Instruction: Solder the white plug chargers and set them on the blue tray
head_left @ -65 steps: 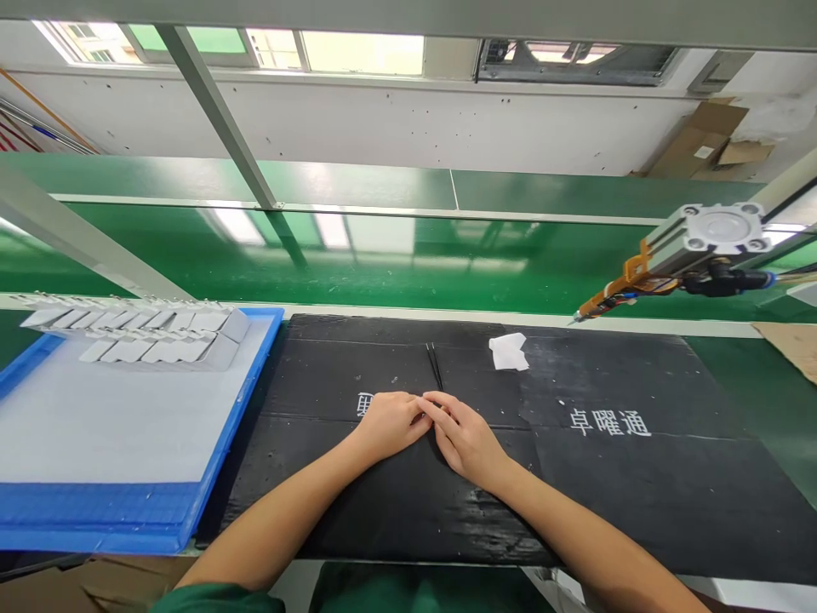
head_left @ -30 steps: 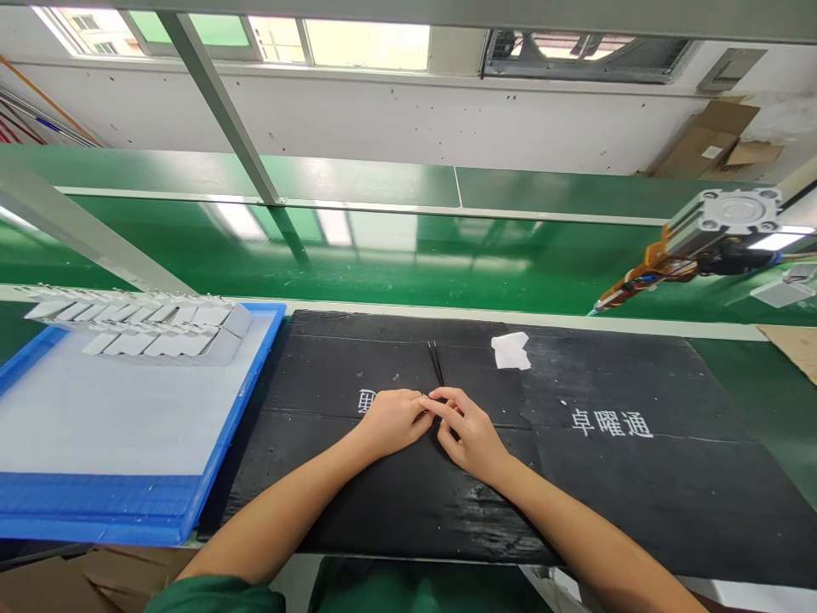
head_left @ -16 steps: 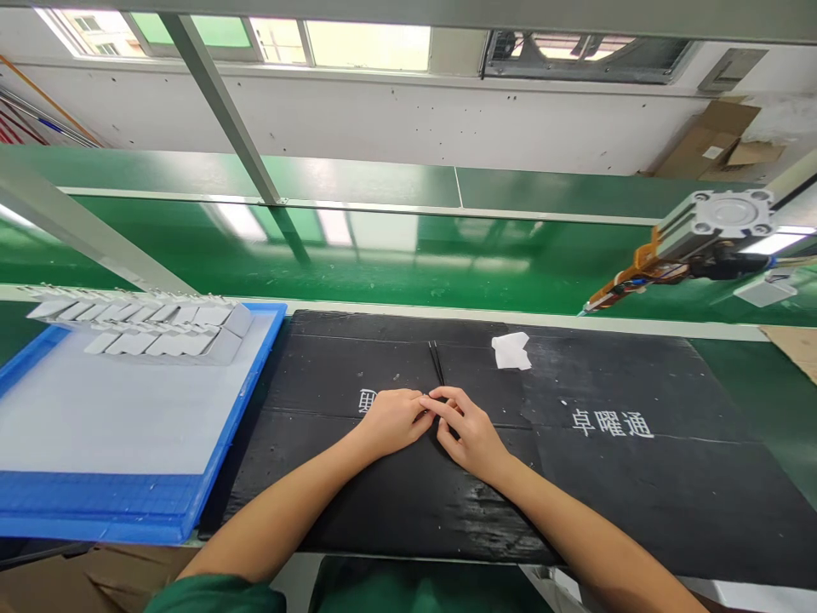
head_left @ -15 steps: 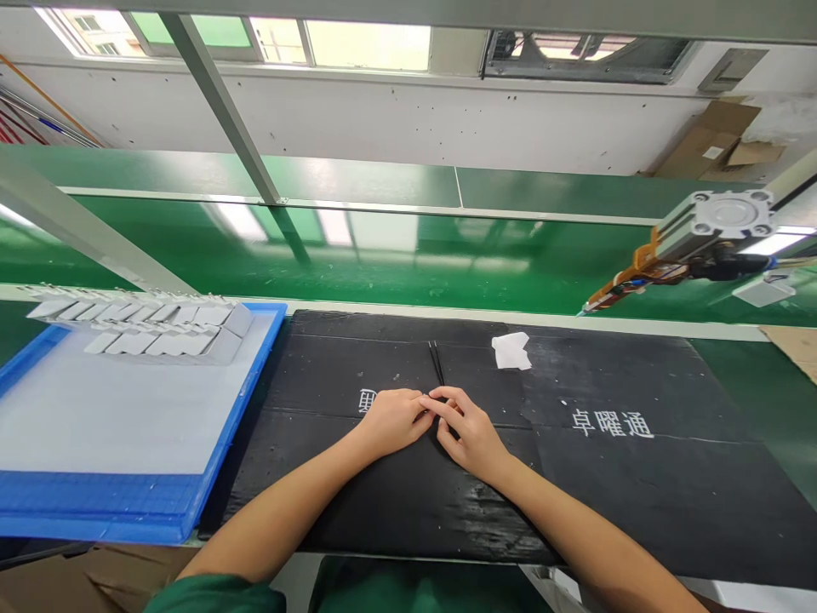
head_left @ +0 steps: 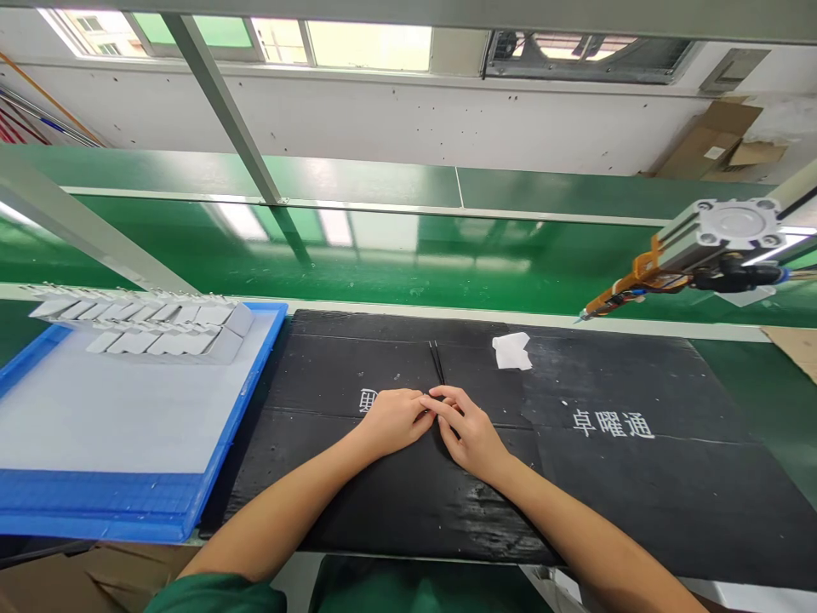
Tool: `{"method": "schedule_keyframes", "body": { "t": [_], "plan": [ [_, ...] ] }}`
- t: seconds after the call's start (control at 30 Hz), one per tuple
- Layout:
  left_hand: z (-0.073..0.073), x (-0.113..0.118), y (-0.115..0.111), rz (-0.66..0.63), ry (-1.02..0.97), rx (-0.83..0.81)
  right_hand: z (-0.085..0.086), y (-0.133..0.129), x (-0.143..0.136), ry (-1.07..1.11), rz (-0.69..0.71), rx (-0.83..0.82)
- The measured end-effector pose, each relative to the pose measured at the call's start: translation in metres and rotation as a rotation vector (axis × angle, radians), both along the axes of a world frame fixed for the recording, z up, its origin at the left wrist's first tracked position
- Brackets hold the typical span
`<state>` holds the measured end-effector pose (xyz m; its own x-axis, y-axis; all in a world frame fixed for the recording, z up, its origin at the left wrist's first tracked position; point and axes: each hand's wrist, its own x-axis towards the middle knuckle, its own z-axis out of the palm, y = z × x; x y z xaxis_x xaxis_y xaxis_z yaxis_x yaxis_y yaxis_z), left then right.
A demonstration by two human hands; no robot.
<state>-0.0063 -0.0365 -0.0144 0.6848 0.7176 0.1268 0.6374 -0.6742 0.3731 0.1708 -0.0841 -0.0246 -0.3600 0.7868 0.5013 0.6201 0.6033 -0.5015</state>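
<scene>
My left hand [head_left: 397, 419] rests on the black mat [head_left: 396, 502] with its fingers curled inward, so whatever they hold, if anything, is hidden. Across its fingertips lie the extended fingers of my right hand [head_left: 473, 432], spread a little apart, and nothing shows in that hand. Just beyond both hands lies a pair of black tweezers [head_left: 437, 362], tips pointing away from me; their near end is covered by my fingers. A crumpled white piece of paper or cloth [head_left: 511, 351] lies further off to the right.
On the left stands a blue tray [head_left: 128, 502] with a white sheet [head_left: 108, 417] and rows of small white parts [head_left: 172, 328]. An orange-and-silver tool [head_left: 686, 255] hangs at upper right. A sloping metal post [head_left: 95, 230] rises behind the tray.
The hanging tool has swung slightly right and lower. Both hands stay in nearly the same pose; the tweezers and tray have not moved.
</scene>
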Motion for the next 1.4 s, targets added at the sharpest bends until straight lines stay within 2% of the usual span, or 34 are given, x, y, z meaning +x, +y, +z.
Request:
{"method": "schedule_keyframes", "body": {
  "t": [0.83,1.2,1.3,1.4],
  "plan": [
    [-0.001,0.0,0.0,0.015,0.035,-0.019,0.006,0.0,-0.001,-0.009,-0.023,-0.017],
    [-0.002,0.0,-0.001,0.016,-0.016,-0.051,0.009,-0.001,-0.001,-0.004,-0.018,-0.034],
    [0.0,0.0,0.0,0.024,-0.035,-0.067,0.01,-0.001,-0.001,0.044,-0.027,-0.053],
    [0.003,0.0,0.0,0.044,-0.078,-0.103,0.012,0.0,0.0,0.18,-0.033,-0.143]
  ]
}}
